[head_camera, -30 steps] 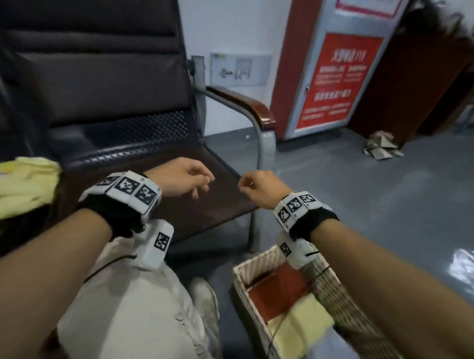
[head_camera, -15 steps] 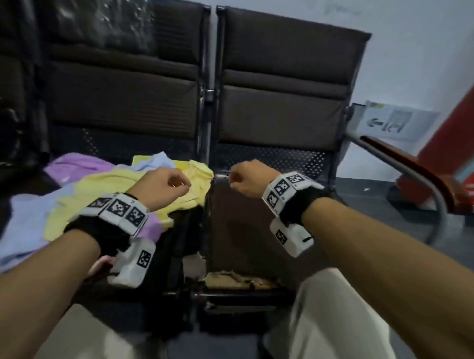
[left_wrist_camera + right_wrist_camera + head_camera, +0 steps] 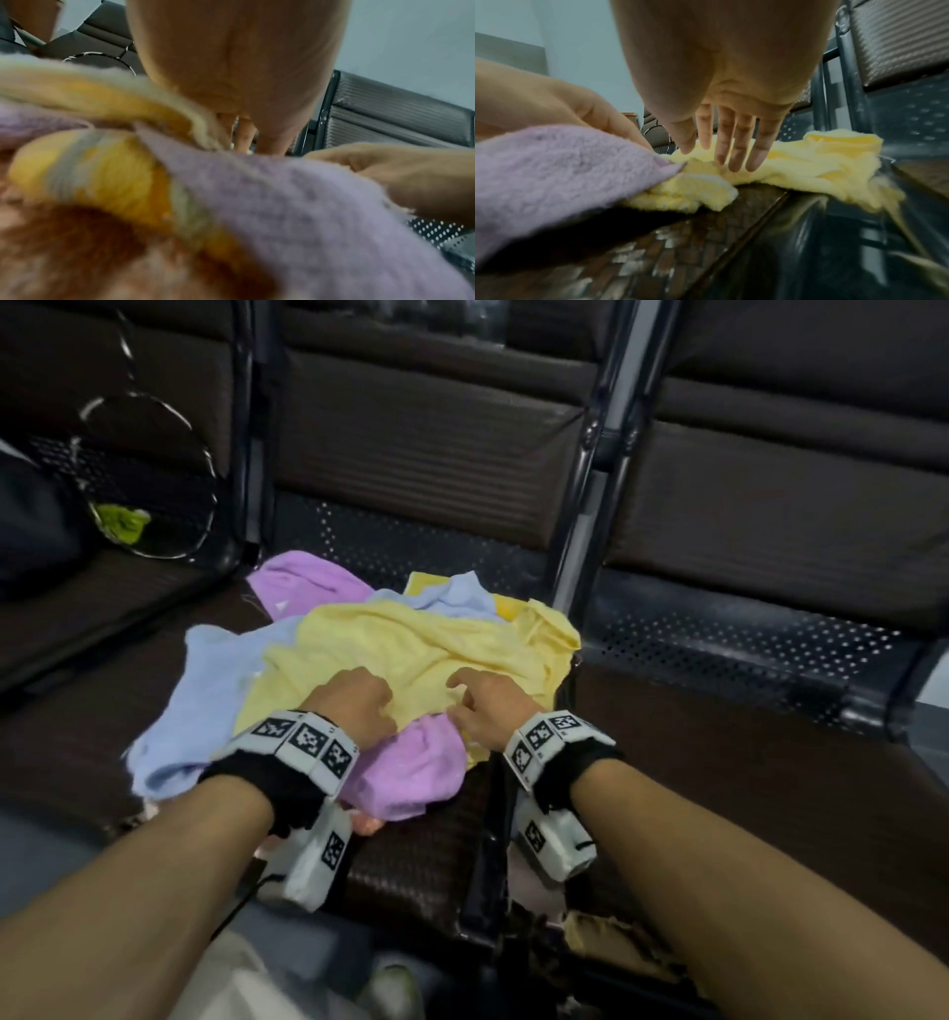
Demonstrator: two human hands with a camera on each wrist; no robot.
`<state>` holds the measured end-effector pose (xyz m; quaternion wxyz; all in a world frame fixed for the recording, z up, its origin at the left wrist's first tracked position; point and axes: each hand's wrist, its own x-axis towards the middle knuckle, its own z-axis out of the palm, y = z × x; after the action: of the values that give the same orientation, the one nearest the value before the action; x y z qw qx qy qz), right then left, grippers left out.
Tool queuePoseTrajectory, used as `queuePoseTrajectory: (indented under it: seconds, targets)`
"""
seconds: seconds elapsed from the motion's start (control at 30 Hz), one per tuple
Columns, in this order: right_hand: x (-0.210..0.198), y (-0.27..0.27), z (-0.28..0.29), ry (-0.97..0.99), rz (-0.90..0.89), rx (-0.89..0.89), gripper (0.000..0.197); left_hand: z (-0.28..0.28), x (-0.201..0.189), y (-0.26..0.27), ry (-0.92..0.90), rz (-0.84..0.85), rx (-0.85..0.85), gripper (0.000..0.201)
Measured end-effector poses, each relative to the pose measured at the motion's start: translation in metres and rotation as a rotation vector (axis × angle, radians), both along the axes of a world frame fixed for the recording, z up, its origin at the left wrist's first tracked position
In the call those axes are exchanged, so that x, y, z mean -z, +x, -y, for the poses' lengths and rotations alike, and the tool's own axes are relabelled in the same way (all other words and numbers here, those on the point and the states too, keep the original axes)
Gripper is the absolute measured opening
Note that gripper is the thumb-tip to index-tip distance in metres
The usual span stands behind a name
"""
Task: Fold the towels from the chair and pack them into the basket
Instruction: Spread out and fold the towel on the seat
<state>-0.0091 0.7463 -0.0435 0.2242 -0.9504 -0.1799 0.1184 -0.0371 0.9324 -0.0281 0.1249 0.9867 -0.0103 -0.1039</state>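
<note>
Towels of soft crumpled yellow [image 3: 411, 649], pale blue [image 3: 205, 690] and lilac fleece [image 3: 411, 762] lay heaped at frame centre on the dark brown woven chair seat [image 3: 426, 860]; the left hand [image 3: 354, 706] gripped yellow cloth, fingers curled; the right hand [image 3: 488, 706] rested straight-fingered on it, grasping nothing.

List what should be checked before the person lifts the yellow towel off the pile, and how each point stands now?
1. Yellow towel lies on top of the pile: ok.
2. Right hand over the towel, fingers straight and on it: ok.
3. Left hand has a grip on the towel: cannot tell; its fingers are hidden.
4. Purple towel clear of the lift: not ok; it lies against both wrists.
5. Blue towel clear: not ok; part lies under the yellow one.
6. Basket ready: cannot tell; out of view.
</note>
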Motion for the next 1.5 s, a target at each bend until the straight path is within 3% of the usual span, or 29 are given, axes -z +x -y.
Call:
queuePoseTrajectory:
  seconds: [0.13, 0.23, 0.37, 0.5, 0.63, 0.83, 1.0, 1.07, 1.2, 1.27, 1.37, 1.43, 1.5]
  targets:
    - [0.011, 0.002, -0.012, -0.024, 0.027, -0.012, 0.032, 0.001, 0.003, 0.002, 0.003, 0.015, -0.011, 0.018]
    - [0.012, -0.002, -0.015, -0.042, 0.067, 0.02, 0.019, 0.009, 0.002, -0.001, 0.037, 0.03, -0.003, 0.022]
    - [0.0, -0.008, -0.015, 0.013, 0.144, 0.061, 0.013, 0.019, -0.007, -0.01, 0.048, 0.065, -0.009, 0.012]
    - [-0.027, -0.015, 0.005, 0.265, 0.109, 0.15, 0.011, 0.036, -0.029, -0.018, -0.186, 0.236, -0.05, 0.012]
    - [-0.064, -0.029, 0.049, 0.416, 0.122, 0.225, 0.014, 0.077, -0.052, -0.027, -0.354, 0.392, 0.092, 0.016]
    - [-0.103, -0.061, 0.129, 0.674, 0.313, 0.41, 0.014, 0.147, -0.06, -0.047, -0.308, 0.334, 0.34, 0.017]
    - [-0.132, -0.079, 0.2, 1.111, 0.434, 0.796, 0.011, 0.18, -0.071, -0.055, -0.253, 0.335, 0.418, 0.027]
    - [-0.134, -0.083, 0.221, 1.188, 0.494, 0.89, 0.011, 0.188, -0.071, -0.057, -0.27, 0.322, 0.434, 0.035]
    - [-0.119, -0.097, 0.244, 1.024, 0.683, 0.892, 0.008, 0.203, -0.07, -0.057, -0.389, 0.31, 0.457, 0.032]
    - [-0.103, -0.099, 0.242, 0.965, 0.521, 0.785, 0.011, 0.209, -0.071, -0.056, -0.45, 0.272, 0.49, 0.027]
    - [-0.078, -0.1, 0.232, 0.878, 0.078, 0.513, 0.019, 0.214, -0.068, -0.052, -0.445, 0.166, 0.56, 0.022]
    - [-0.066, -0.095, 0.235, 0.62, 0.0, 0.413, 0.026, 0.212, -0.061, -0.049, -0.37, 0.077, 0.562, 0.018]
    - [-0.058, -0.09, 0.246, 0.285, 0.024, 0.362, 0.025, 0.207, -0.053, -0.044, -0.321, 0.01, 0.525, 0.029]
